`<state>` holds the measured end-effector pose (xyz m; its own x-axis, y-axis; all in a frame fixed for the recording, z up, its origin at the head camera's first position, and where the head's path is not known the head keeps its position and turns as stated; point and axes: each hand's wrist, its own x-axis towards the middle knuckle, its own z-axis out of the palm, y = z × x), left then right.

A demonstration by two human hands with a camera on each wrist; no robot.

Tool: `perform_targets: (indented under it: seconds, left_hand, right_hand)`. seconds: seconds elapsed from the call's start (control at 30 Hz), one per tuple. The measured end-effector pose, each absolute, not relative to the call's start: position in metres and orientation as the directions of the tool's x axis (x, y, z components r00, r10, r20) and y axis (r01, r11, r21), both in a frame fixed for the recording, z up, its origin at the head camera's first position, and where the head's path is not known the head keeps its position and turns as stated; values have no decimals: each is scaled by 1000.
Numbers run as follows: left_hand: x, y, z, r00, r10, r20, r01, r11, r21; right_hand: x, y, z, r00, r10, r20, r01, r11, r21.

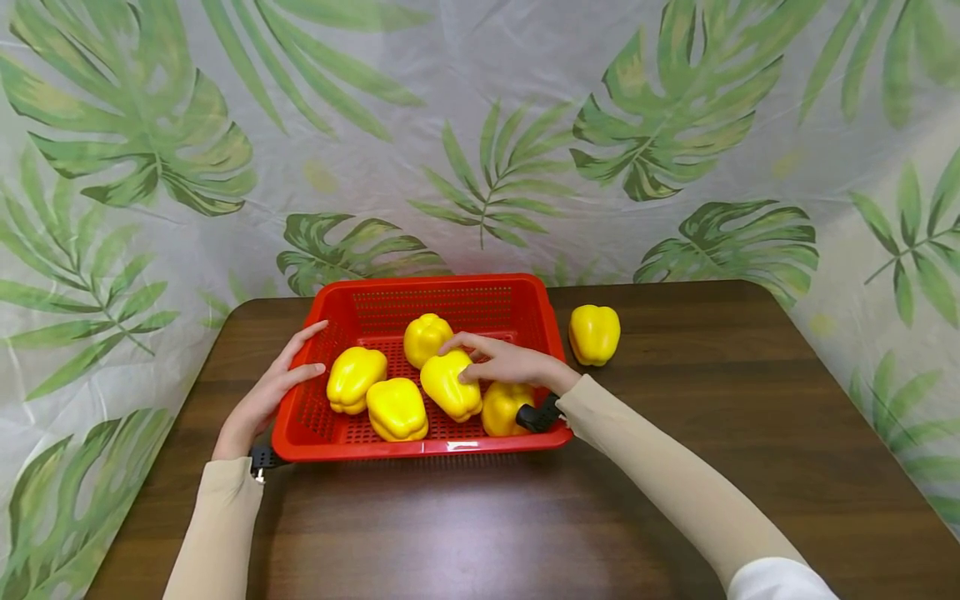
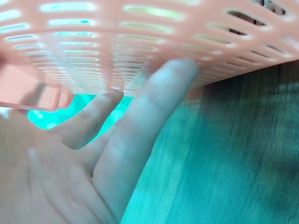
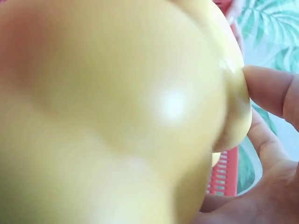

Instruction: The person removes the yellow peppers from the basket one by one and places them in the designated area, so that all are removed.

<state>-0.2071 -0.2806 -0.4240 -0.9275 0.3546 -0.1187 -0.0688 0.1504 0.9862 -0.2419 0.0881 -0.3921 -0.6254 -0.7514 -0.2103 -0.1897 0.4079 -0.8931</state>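
My right hand (image 1: 510, 362) reaches into a red plastic basket (image 1: 420, 451), its thumb and fingers pinching a yellow bell pepper (image 1: 448, 387). In the right wrist view a large blurred yellow bell pepper (image 3: 117, 102) fills the foreground, and the thumb and fingers touch a pepper's edge behind it. My left hand (image 1: 266, 396) rests on the basket's left side, thumb and a finger over the rim. The left wrist view shows straight fingers (image 2: 145, 126) against the basket's slotted outer wall (image 2: 107, 46). Other yellow peppers lie around the held one, including one at the left (image 1: 356, 379).
Another yellow bell pepper (image 1: 594, 335) stands on the brown wooden table (image 1: 712, 400), right of the basket. A leaf-patterned curtain (image 1: 495, 125) hangs behind the table and along its sides. A black wrist strap (image 1: 538, 416) hangs over the basket's front right corner.
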Motion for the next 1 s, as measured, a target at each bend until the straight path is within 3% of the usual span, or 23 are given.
perform_targets:
  seconds: [0.67, 1.0]
  left_hand:
    - [-206, -279, -424, -928, 361, -89, -47, 124, 991]
    - [-207, -280, -425, -928, 355, -108, -67, 125, 990]
  right_hand:
    - [-239, 97, -383, -718, -669, -191, 7, 268, -963]
    - [-239, 105, -374, -747, -639, -186, 28, 248, -968]
